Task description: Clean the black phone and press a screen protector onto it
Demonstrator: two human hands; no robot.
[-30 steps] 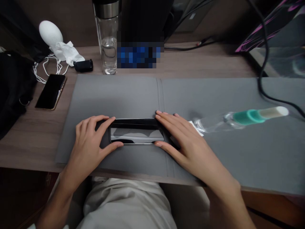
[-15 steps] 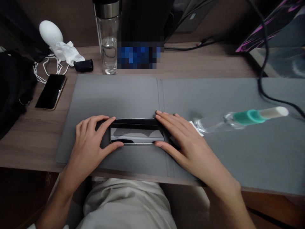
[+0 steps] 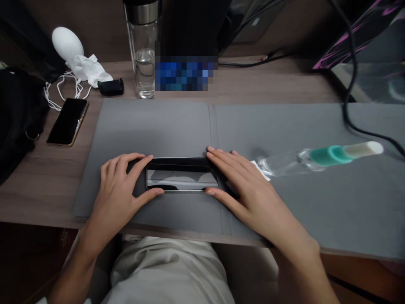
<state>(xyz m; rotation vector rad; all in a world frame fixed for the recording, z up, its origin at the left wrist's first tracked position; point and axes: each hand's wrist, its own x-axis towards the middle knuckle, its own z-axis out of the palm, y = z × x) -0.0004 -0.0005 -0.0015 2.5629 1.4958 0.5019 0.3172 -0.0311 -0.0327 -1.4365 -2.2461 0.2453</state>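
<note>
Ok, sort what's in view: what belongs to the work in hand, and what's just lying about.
In hand:
- phone, between left hand and right hand
- mat under it

Apparently just about:
- other phone
- water bottle
- tissue
- black cable

Unclear:
- teal-collared bottle, near the right hand

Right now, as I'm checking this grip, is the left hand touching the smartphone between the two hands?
Touching: the head view shows the left hand on the smartphone, thumb against its near edge, index fingertip on its far edge.
</note>
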